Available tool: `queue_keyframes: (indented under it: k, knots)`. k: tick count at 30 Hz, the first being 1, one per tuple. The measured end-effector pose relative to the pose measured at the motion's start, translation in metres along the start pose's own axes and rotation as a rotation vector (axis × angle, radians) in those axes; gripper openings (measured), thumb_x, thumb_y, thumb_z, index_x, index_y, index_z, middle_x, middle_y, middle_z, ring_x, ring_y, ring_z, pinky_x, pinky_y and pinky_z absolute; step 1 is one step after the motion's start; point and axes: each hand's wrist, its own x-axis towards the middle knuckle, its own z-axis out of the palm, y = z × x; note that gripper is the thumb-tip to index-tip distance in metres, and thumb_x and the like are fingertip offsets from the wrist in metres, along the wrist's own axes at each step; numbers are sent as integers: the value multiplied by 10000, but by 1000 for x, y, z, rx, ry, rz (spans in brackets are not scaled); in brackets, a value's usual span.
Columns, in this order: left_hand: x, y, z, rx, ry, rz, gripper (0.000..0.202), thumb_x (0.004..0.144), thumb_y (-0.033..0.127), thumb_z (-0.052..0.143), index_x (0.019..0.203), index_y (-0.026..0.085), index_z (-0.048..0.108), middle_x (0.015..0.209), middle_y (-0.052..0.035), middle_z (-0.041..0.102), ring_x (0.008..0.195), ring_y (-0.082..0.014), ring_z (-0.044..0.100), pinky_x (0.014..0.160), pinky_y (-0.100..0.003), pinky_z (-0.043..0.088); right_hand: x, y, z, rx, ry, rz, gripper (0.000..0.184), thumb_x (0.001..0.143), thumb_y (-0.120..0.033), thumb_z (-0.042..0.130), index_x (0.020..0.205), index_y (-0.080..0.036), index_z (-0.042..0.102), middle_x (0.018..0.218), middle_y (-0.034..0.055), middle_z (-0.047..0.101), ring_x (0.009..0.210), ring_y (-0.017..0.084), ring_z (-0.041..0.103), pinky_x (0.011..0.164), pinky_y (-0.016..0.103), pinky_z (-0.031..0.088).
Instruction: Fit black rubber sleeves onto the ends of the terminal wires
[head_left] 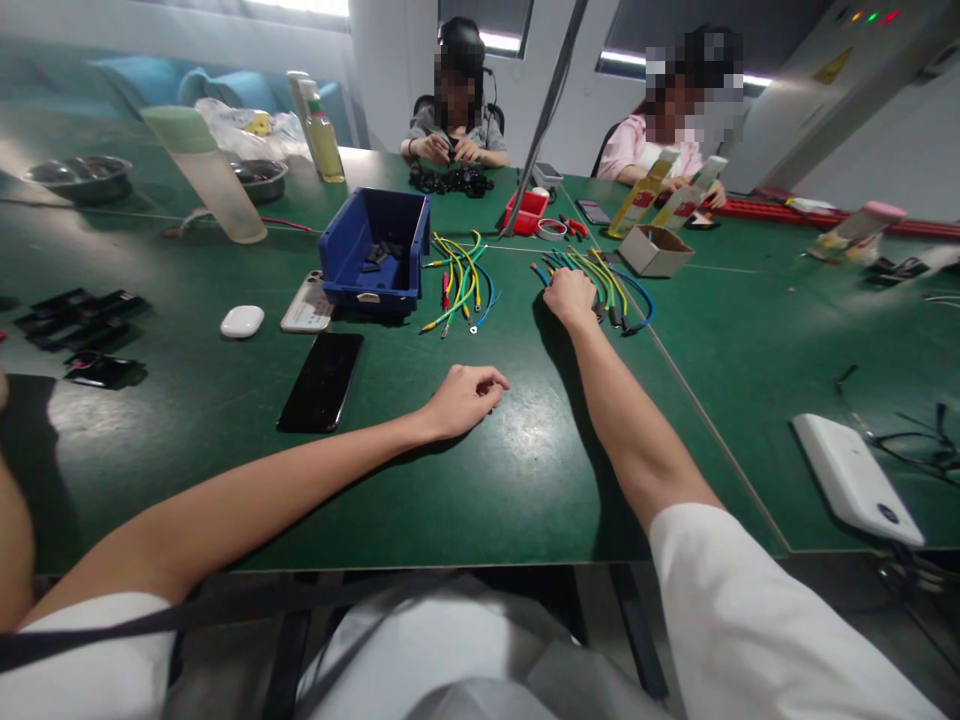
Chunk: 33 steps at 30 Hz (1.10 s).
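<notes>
My left hand (466, 400) rests on the green table with its fingers loosely bent, a gap between thumb and fingers and nothing in it. Beyond it lies a loose pile of yellow, green, blue and red cables (469, 285) with metal ring ends. Stretched forward, my right hand (570, 295) is down at a second bundle of cables (619, 290), some with black ends. Its fingers are curled in among them, and the back of the hand hides what they grip. A blue bin (375, 285) with small black parts (382, 255) stands left of the loose pile.
A black phone (322, 385), another phone (307, 303) and a white earbud case (242, 321) lie left. A small cardboard box (655, 253) and bottles (641, 195) stand beyond the right bundle. Two people sit opposite. A white power bank (855, 478) lies right.
</notes>
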Motion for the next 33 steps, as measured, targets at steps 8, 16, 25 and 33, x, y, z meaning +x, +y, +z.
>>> queue_keyframes:
  k: [8,16,25,33]
  knots:
    - [0,0,0,0,1,-4,233,856,188,507,929,110,714,643,-25,638,569,-104,559,566,-210,426,1,1,-1,54,1,-16,350,898,-229,465,1116,-52,674,1150,300,619,1150,410,562,929,542,424]
    - [0,0,0,14,-1,-2,243,859,196,506,946,109,715,646,-27,643,577,-110,573,573,-215,439,6,-7,-4,142,81,-120,296,869,-199,482,1082,-121,671,1091,228,660,1079,365,593,909,493,446]
    - [1,-1,0,15,-1,1,237,854,190,508,941,113,715,652,-28,650,586,-113,587,574,-212,444,6,-29,-1,245,106,-251,282,794,-147,453,939,-133,694,1005,187,693,973,321,606,854,431,456]
    - [1,0,0,19,-6,7,236,850,185,507,941,112,713,646,-26,649,577,-112,584,568,-211,444,-2,-42,1,281,47,-284,275,765,-165,473,866,-119,724,903,180,716,878,297,641,805,374,472]
